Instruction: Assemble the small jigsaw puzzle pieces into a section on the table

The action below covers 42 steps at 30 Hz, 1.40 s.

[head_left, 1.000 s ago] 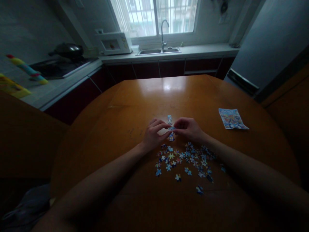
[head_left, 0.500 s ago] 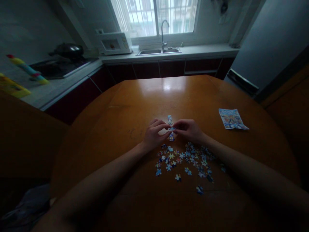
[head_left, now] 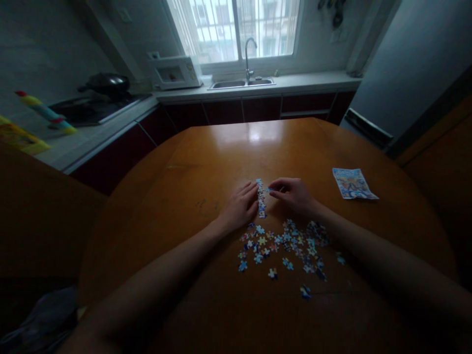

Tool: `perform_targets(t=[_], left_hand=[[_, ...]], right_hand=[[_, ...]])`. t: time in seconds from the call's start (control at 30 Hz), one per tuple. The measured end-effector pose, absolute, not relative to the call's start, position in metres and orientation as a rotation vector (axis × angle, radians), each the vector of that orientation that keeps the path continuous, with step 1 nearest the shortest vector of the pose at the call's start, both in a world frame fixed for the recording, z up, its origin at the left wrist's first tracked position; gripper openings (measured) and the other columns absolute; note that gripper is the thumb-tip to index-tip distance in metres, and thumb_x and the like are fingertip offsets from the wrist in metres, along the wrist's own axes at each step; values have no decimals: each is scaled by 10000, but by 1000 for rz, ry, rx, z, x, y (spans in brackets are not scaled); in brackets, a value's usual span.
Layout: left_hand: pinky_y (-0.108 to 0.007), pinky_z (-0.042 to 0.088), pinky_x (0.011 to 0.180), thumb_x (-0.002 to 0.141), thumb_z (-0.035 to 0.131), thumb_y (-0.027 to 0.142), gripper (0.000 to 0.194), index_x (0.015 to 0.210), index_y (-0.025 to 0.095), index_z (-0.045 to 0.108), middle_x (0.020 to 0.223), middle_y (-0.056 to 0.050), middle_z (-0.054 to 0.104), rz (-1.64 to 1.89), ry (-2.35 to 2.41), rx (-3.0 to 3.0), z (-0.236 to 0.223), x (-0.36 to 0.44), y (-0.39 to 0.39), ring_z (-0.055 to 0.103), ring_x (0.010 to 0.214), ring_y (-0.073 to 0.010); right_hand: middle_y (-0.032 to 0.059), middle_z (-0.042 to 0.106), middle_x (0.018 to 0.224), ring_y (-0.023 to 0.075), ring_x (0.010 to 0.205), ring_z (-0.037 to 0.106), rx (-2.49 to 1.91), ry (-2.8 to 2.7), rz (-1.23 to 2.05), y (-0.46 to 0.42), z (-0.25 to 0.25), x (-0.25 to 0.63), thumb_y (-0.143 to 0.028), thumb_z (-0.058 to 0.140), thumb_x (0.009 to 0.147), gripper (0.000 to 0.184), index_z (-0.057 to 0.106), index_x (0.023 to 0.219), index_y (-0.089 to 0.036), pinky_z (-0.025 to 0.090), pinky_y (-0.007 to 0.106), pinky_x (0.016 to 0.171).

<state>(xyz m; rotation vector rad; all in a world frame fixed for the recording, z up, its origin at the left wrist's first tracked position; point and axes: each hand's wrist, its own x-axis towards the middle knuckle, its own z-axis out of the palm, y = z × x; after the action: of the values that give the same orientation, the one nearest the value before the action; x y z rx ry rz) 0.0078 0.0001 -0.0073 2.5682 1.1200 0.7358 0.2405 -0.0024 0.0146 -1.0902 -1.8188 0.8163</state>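
A narrow strip of joined puzzle pieces (head_left: 261, 201) lies on the wooden table, running away from me. My left hand (head_left: 241, 202) rests flat along its left side, fingers stretched out and their tips at the strip's edge. Just right of the strip, my right hand (head_left: 289, 193) pinches a small blue puzzle piece (head_left: 268, 190) between thumb and forefinger. Nearer to me, a spread of loose puzzle pieces (head_left: 287, 241) covers part of the table, some of them under the right forearm.
A printed picture sheet (head_left: 354, 184) lies at the right on the wooden table (head_left: 206, 157). Beyond the table's far edge stand a counter with a sink (head_left: 241, 84), a microwave (head_left: 175, 72) and a stove with a pan (head_left: 106, 83). A fridge (head_left: 401, 69) is at the right.
My left hand has gone from pinching at the strip to lying flat beside it. My right hand has drawn slightly right and away, with a blue piece now visible in its fingertips.
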Motion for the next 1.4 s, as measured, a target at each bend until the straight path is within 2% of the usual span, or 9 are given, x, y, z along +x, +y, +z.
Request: perform_targets(t=[0.07,0.13,0.3,0.5,0.67,0.9,1.07,1.4], left_hand=[[-507,312,1232,981,515,321,548,1508,201,427,1585,-93,408,647,1132,2601,-9,8,0,299,1511,-270],[-516,288,1241,990,500,379,563,1513,185,425,1594,-102,390,593,1156,2615,-10,8,0,281,1518,-285],[-522,290,1237,992,482,427,552,1476,160,483,1569,-95,432,507,1203,2619,-9,9,-1,323,1496,-306],[-532,308,1221,980,504,419,531,1465,201,500,1554,-87,456,532,1203,2604,-10,8,-2,370,1474,-299],[-520,300,1230,977,511,414,535,1467,197,498,1550,-85,463,532,1203,2601,-10,8,-2,372,1473,-287],[-517,307,1231,983,500,422,525,1463,209,507,1554,-58,460,517,1224,2604,-9,9,-3,382,1466,-290],[-508,318,1224,977,516,413,529,1465,209,505,1547,-67,469,537,1207,2602,-9,8,-2,389,1462,-285],[-489,307,1231,977,505,425,547,1477,205,489,1550,-67,465,507,1220,2606,-12,8,0,373,1471,-271]], right_hand=[[63,760,885,178,767,660,-1117,-1847,787,0,18,244,-332,730,833,174,748,925,-185,507,322,693],[68,758,883,182,766,662,-1134,-1864,744,2,24,247,-332,726,833,178,745,918,-177,502,319,680],[72,750,867,175,716,639,-1183,-1896,608,3,51,260,-349,722,838,185,746,906,-179,493,320,643],[89,754,875,185,712,628,-1224,-1817,511,20,72,270,-367,732,830,204,765,887,-173,490,341,662],[79,725,818,181,706,586,-1248,-1847,515,56,41,258,-329,745,783,176,769,841,-165,458,323,657],[66,666,856,167,754,583,-1244,-1913,611,78,-12,241,-299,740,765,182,771,850,-140,455,289,690],[63,652,849,164,743,578,-1225,-1964,615,81,-20,240,-334,744,779,221,781,871,-137,443,284,681],[61,679,814,158,717,577,-1264,-2030,559,82,-22,236,-261,741,791,159,790,873,-134,426,264,654]])
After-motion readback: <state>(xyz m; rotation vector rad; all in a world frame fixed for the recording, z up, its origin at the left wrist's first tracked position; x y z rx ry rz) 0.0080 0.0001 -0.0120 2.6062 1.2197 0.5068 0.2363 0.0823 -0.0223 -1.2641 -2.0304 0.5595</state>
